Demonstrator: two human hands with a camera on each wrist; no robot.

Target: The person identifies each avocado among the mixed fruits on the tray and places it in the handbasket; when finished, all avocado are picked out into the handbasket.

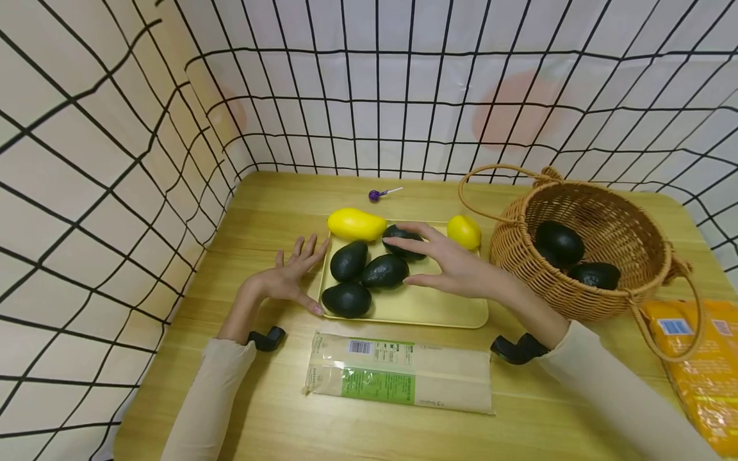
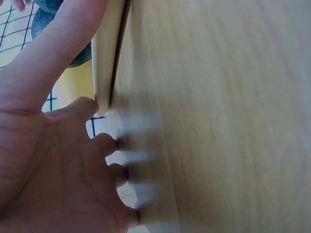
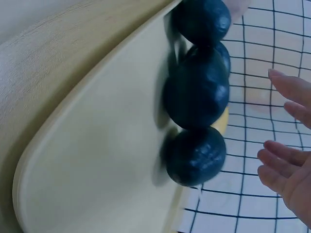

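Observation:
A pale yellow tray (image 1: pixel 438 308) carries several dark green avocados, a yellow mango (image 1: pixel 356 224) at its back left and a lemon (image 1: pixel 464 232) at its back right. Spread wide, my left hand (image 1: pixel 288 276) touches the tray's left edge with thumb and forefinger; in the left wrist view its other fingertips (image 2: pixel 119 174) rest on the table. My right hand (image 1: pixel 458 264) hovers over the tray, fingers apart, near the back avocado (image 1: pixel 398 234) and the middle avocado (image 1: pixel 385 271). The right wrist view shows a gap between this hand (image 3: pixel 291 170) and the nearest avocado (image 3: pixel 197 158).
A wicker basket (image 1: pixel 519 269) with avocados inside stands right of the tray, its handles sticking out. A pasta-like packet (image 1: pixel 444 378) lies in front; an orange packet (image 1: pixel 703 378) lies far right. Behind the tray is a purple lollipop (image 1: pixel 375 195). Black wire mesh (image 1: pixel 377 102) borders the table.

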